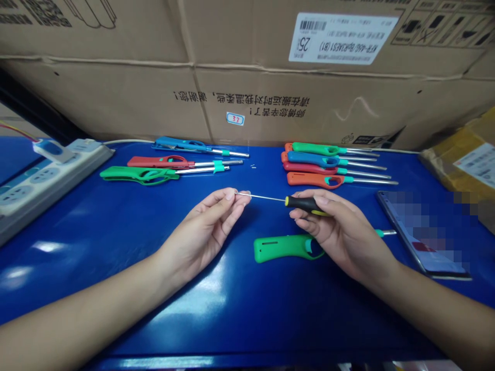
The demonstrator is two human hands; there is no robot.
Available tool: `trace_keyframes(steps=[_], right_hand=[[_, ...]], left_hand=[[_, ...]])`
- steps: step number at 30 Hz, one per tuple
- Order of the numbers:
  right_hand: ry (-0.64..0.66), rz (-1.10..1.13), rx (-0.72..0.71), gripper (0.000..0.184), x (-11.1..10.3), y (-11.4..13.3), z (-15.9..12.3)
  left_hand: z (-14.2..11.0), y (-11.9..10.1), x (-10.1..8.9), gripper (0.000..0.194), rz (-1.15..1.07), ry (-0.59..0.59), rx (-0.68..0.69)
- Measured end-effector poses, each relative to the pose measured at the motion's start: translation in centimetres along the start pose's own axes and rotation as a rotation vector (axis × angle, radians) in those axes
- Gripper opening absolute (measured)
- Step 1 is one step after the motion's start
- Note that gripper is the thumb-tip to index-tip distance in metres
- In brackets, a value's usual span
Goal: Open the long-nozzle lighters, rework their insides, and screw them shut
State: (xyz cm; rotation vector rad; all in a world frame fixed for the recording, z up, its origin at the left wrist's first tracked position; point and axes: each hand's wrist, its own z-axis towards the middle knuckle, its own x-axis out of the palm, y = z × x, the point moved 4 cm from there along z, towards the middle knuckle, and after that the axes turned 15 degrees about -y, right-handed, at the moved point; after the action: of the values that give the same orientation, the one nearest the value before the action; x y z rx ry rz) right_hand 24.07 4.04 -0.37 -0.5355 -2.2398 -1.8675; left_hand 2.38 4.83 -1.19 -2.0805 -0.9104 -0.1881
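Observation:
My right hand is closed around the black and yellow handle of a screwdriver, its thin shaft pointing left. At the tip of that shaft, the thumb and fingertips of my left hand are pinched together; whatever sits between them is too small to make out. A green gas lighter lies on the blue table below the screwdriver, partly hidden by my right hand. Beyond my hands, two tiny metal pieces, perhaps screws, rest on the table.
Opened lighters in blue, red and green lie at the back left. Several closed lighters are lined up at the back right. A power strip borders the left, a phone the right. Cardboard boxes stand behind.

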Motion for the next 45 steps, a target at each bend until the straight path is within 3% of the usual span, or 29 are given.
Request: trace_keyframes(steps=[12, 18, 22, 25, 29, 32, 36, 40, 45], right_hand=[[-0.019, 0.025, 0.063, 0.017, 0.3, -0.1, -0.1], [-0.059, 0.003, 0.037, 0.021, 0.0, -0.1, 0.2], [-0.098, -0.054, -0.042, 0.024, -0.3, 0.6, 0.4], [-0.144, -0.076, -0.198, 0.019, -0.4, 2.5, 0.7], [-0.203, -0.014, -0.404, 0.011, -0.3, 5.9, 0.9], [-0.236, -0.04, -0.498, 0.008, 0.1, 8.0, 0.5], [-0.167, -0.172, -0.621, 0.011, 1.9, 9.1, -1.0], [-0.141, -0.319, -0.771, 0.012, 4.3, 8.4, -2.4], [-0.038, -0.362, -0.668, 0.028, 6.3, 5.3, -2.1]], left_hand=[[0.1, -0.2, -0.4, 0.03, 0.033, 0.051, 0.102], [0.0, -0.1, -0.1, 0.025, 0.066, 0.089, 0.085], [-0.5, 0.0, 0.0, 0.021, 0.124, 0.14, 0.064], [-0.5, -0.1, -0.1, 0.026, 0.18, 0.233, 0.113], [-0.1, -0.2, -0.5, 0.04, 0.485, 0.356, 0.348], [-0.5, -0.1, -0.5, 0.051, 0.769, 0.483, 0.644], [-1.8, 0.5, -0.5, 0.059, 1.064, 0.652, 1.036], [-2.4, 1.1, -0.7, 0.055, 1.201, 0.736, 1.167], [-2.6, 1.0, -0.7, 0.043, 1.196, 0.771, 1.269]])
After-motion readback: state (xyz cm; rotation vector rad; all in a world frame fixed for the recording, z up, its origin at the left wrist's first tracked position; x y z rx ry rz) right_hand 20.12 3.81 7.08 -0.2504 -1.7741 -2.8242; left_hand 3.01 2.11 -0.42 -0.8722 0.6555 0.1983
